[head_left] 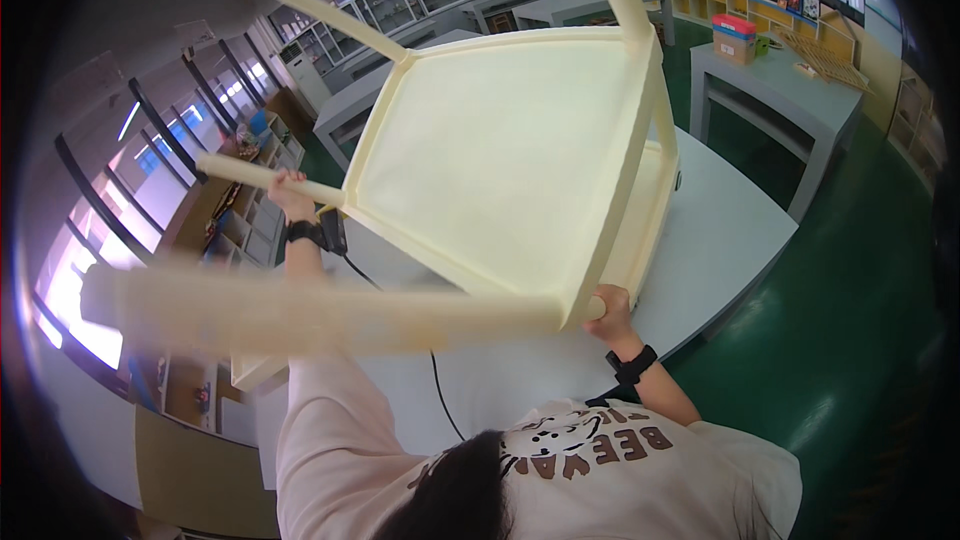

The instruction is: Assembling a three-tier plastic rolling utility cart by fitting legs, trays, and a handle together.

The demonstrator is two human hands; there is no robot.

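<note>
A cream plastic rack [500, 145] with tube-like legs is tilted up over a pale table, its broad flat panel facing me. My left hand [293, 196] is closed round one of its legs, at the left of the panel. Down at the panel's near right corner, my right hand [612, 314] grips a short post of the rack, its fingers partly hidden behind the post. Another leg [330, 312] juts toward me, blurred, and crosses in front of my left forearm. Behind the panel, a second cream tier [640, 225] shows at the right. Each wrist wears a black band.
The pale table [735, 225] has a curved edge at the right, above a green floor [800, 360]. A black cable [440, 390] runs across the tabletop. Farther right, a grey table [770, 90] carries a red-and-brown box [735, 40]. Shelves [210, 380] line the left.
</note>
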